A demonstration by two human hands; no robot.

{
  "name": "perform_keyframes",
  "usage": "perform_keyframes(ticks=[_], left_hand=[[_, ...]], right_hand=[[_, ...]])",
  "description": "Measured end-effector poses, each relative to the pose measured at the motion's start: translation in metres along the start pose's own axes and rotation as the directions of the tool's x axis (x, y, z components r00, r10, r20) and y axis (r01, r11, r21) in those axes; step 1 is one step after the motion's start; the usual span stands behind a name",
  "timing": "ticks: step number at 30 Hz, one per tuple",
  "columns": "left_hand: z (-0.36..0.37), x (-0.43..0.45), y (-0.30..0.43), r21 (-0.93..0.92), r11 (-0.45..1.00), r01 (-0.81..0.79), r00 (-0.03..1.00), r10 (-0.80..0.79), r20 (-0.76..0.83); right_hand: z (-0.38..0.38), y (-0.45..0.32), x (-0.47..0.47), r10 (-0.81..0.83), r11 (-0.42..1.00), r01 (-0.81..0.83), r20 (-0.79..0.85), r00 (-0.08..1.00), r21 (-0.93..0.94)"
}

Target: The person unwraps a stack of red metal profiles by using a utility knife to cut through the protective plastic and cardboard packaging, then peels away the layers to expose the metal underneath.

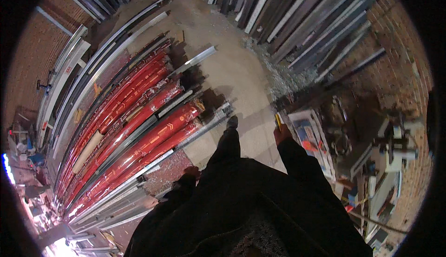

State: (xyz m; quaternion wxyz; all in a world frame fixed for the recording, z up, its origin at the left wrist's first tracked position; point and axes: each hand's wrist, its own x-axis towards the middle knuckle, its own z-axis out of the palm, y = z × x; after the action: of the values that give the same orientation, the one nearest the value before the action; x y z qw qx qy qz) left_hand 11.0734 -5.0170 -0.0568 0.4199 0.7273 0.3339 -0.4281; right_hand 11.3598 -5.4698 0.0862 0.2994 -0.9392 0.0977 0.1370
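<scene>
My right hand (283, 134) hangs at my side and grips a slim yellow hand tool (277, 121); its exact kind is too small to tell. A framed panel (310, 138) with a blue and red picture leans just right of that hand. My left hand (191, 172) is low beside my body, partly covered by the dark sleeve, and whether it holds anything is unclear. Left of it, long bundles wrapped in red printed film (167, 121) lie side by side on the floor. A pale metal profile (205, 124) runs along the nearest bundle.
Metal profiles (278, 16) stand slanted against the brick wall (397, 44), with shiny scraps (292, 72) at their foot. More long profiles (122, 48) lie beyond the red bundles. Cluttered equipment (390, 142) fills the right side. Concrete floor (240, 72) stretches ahead of my shoe (232, 121).
</scene>
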Motion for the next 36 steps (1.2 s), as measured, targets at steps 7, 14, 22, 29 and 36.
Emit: perform_keyframes(ticks=[7,14,22,29,36], left_hand=[[-0.088,0.129,0.165,0.184,0.978,-0.096,0.995,0.090,0.043],[-0.203,0.170,0.274,-0.818,0.573,-0.061,0.942,0.304,0.142],[-0.196,0.212,0.304,-0.587,0.807,-0.070,0.993,0.002,-0.116],[-0.212,0.214,0.308,-0.894,0.325,0.310,0.920,-0.341,0.195],[-0.317,0.205,0.604,-0.917,0.338,-0.211,0.903,-0.292,-0.316]], right_hand=[[-0.011,0.049,0.144,0.193,0.913,-0.151,0.075,0.978,-0.380],[-0.052,0.031,0.255,0.279,0.915,-0.241,0.077,0.957,-0.323],[-0.043,-0.008,0.458,0.298,0.744,0.019,0.357,0.885,-0.668],[-0.007,-0.146,0.695,0.103,0.906,0.102,0.448,0.888,-0.411],[-0.059,-0.376,0.932,-0.109,0.935,-0.066,0.460,0.881,0.348]])
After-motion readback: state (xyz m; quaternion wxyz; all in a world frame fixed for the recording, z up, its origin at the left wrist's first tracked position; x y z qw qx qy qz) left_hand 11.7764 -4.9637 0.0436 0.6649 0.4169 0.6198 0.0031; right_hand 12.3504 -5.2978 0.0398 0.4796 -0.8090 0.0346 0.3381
